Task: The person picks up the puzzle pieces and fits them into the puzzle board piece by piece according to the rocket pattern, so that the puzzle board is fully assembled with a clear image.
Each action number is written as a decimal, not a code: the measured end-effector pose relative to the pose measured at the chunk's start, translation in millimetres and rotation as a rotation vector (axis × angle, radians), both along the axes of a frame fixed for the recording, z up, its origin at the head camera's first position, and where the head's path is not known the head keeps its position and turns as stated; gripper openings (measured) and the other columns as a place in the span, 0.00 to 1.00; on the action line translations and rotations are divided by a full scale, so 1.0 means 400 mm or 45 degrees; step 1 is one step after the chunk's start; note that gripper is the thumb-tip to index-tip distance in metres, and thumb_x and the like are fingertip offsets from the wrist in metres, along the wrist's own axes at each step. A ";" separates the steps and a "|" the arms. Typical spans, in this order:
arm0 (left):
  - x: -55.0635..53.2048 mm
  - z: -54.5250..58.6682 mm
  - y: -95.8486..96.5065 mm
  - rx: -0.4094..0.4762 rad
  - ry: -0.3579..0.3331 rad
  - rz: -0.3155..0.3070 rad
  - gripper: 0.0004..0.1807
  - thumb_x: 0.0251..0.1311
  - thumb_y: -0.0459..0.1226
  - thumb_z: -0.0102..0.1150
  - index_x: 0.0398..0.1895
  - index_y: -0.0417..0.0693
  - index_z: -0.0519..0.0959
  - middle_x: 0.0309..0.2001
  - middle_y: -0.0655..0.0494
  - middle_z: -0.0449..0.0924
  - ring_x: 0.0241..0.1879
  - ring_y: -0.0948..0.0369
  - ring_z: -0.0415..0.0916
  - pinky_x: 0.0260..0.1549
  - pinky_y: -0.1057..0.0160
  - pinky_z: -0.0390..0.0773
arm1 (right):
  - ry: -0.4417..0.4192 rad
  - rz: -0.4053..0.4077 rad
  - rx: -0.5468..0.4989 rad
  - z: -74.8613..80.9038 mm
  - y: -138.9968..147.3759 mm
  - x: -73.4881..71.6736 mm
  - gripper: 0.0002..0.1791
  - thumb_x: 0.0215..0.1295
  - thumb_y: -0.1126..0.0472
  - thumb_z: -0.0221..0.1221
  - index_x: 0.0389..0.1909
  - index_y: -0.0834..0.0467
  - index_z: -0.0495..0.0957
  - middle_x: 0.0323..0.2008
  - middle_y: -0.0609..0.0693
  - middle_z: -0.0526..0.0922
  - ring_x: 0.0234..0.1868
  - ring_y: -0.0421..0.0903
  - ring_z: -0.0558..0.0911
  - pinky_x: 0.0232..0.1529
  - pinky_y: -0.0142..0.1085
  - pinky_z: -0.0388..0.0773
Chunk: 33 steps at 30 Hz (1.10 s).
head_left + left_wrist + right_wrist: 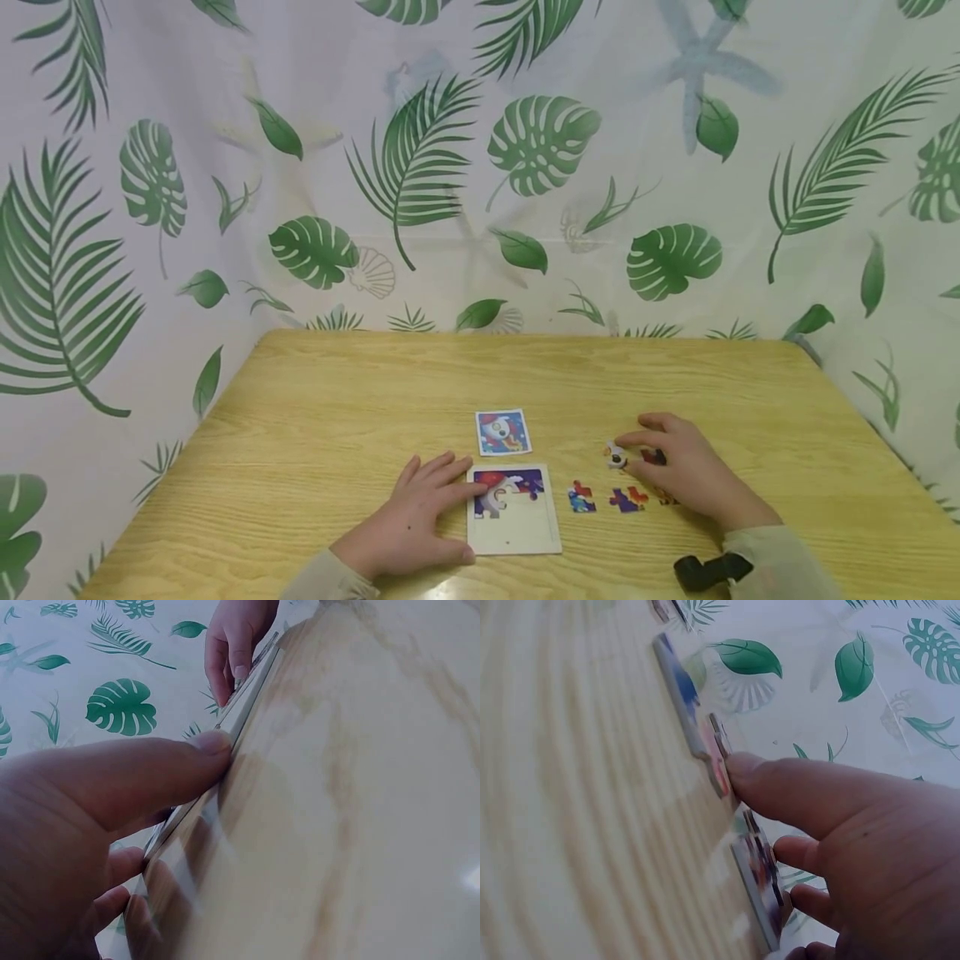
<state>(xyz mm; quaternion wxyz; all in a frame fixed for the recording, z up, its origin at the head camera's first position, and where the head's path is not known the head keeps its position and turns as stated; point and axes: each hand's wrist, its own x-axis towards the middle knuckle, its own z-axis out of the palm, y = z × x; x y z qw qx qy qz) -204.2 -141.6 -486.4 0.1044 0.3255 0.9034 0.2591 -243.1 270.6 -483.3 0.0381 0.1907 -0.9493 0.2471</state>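
Note:
A shallow puzzle tray (528, 536) lies on the table, with joined puzzle pieces (491, 500) filling its upper and left part. My left hand (420, 521) lies spread at its left side, index fingertip over the joined pieces and thumb at the lower left corner. In the left wrist view the thumb (180, 769) touches the tray's edge. To the right, my right hand (686, 471) pinches a white puzzle piece with a dark nose (616, 457) between thumb and forefinger. Another dark and red piece (651, 456) shows partly under that hand.
A small picture card (504, 433) of a white dog lies behind the tray. Loose pieces, one blue and red (581, 498) and one purple and orange (628, 500), lie between tray and right hand; another (667, 498) is half hidden. A leaf-patterned curtain (450, 275) surrounds the table.

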 end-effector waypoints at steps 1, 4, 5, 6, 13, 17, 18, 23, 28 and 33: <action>0.000 0.000 0.000 0.000 0.003 -0.002 0.43 0.54 0.63 0.66 0.74 0.67 0.68 0.80 0.57 0.51 0.79 0.51 0.41 0.71 0.36 0.31 | 0.007 -0.008 0.009 -0.001 -0.002 -0.001 0.16 0.65 0.52 0.67 0.53 0.48 0.86 0.64 0.67 0.72 0.63 0.71 0.69 0.58 0.69 0.66; 0.000 -0.001 0.000 -0.004 0.013 -0.003 0.43 0.54 0.63 0.66 0.74 0.67 0.68 0.80 0.57 0.52 0.79 0.51 0.41 0.72 0.36 0.31 | 0.028 -0.026 0.028 -0.003 -0.008 -0.002 0.14 0.66 0.51 0.67 0.51 0.47 0.87 0.63 0.65 0.74 0.62 0.70 0.70 0.58 0.69 0.66; 0.000 -0.001 0.000 -0.005 0.014 -0.002 0.43 0.54 0.63 0.66 0.74 0.67 0.68 0.80 0.57 0.52 0.79 0.51 0.41 0.72 0.36 0.31 | 0.032 -0.032 0.031 -0.004 -0.009 -0.003 0.14 0.67 0.51 0.66 0.51 0.47 0.87 0.62 0.65 0.74 0.62 0.70 0.71 0.58 0.69 0.66; 0.000 -0.001 0.000 -0.005 0.016 -0.001 0.43 0.54 0.63 0.66 0.74 0.67 0.68 0.79 0.56 0.52 0.79 0.51 0.41 0.72 0.36 0.31 | 0.037 -0.037 0.035 -0.006 -0.010 -0.003 0.13 0.67 0.51 0.66 0.50 0.46 0.87 0.62 0.64 0.75 0.61 0.69 0.71 0.58 0.68 0.67; -0.001 0.000 0.001 0.002 0.018 -0.006 0.43 0.54 0.62 0.67 0.74 0.67 0.68 0.79 0.56 0.53 0.79 0.50 0.41 0.71 0.36 0.31 | 0.086 -0.028 0.056 -0.013 -0.009 -0.006 0.10 0.67 0.52 0.67 0.48 0.44 0.87 0.59 0.59 0.78 0.59 0.65 0.75 0.57 0.65 0.70; 0.000 -0.001 0.001 0.005 0.010 -0.008 0.43 0.54 0.62 0.67 0.75 0.67 0.68 0.80 0.57 0.52 0.79 0.50 0.41 0.71 0.36 0.31 | 0.090 -0.022 0.046 -0.014 -0.010 -0.007 0.09 0.66 0.53 0.67 0.46 0.44 0.87 0.57 0.55 0.79 0.58 0.61 0.76 0.57 0.62 0.72; 0.000 -0.002 0.001 0.005 0.010 -0.007 0.43 0.54 0.62 0.67 0.75 0.67 0.68 0.80 0.56 0.52 0.79 0.50 0.41 0.71 0.35 0.31 | 0.087 -0.026 0.045 -0.015 -0.011 -0.008 0.09 0.66 0.52 0.67 0.46 0.45 0.87 0.56 0.54 0.79 0.57 0.60 0.76 0.56 0.61 0.73; 0.003 -0.002 0.000 0.000 0.018 -0.005 0.43 0.54 0.62 0.67 0.75 0.66 0.68 0.79 0.56 0.52 0.79 0.50 0.41 0.71 0.35 0.31 | 0.059 -0.030 0.019 -0.012 -0.017 -0.009 0.08 0.66 0.51 0.67 0.44 0.47 0.86 0.55 0.53 0.79 0.56 0.59 0.77 0.56 0.59 0.74; 0.003 -0.002 0.000 0.008 0.015 -0.005 0.43 0.54 0.61 0.67 0.74 0.65 0.68 0.79 0.56 0.52 0.79 0.50 0.41 0.71 0.35 0.30 | 0.031 -0.050 -0.002 -0.010 -0.021 -0.008 0.09 0.66 0.50 0.68 0.41 0.48 0.85 0.54 0.53 0.79 0.56 0.59 0.77 0.55 0.58 0.75; 0.000 -0.002 0.002 0.007 0.019 -0.010 0.43 0.54 0.61 0.67 0.74 0.66 0.68 0.79 0.56 0.52 0.79 0.50 0.41 0.71 0.35 0.31 | 0.011 -0.052 -0.064 -0.008 -0.037 -0.001 0.10 0.64 0.49 0.68 0.41 0.48 0.85 0.53 0.50 0.79 0.55 0.55 0.77 0.54 0.55 0.76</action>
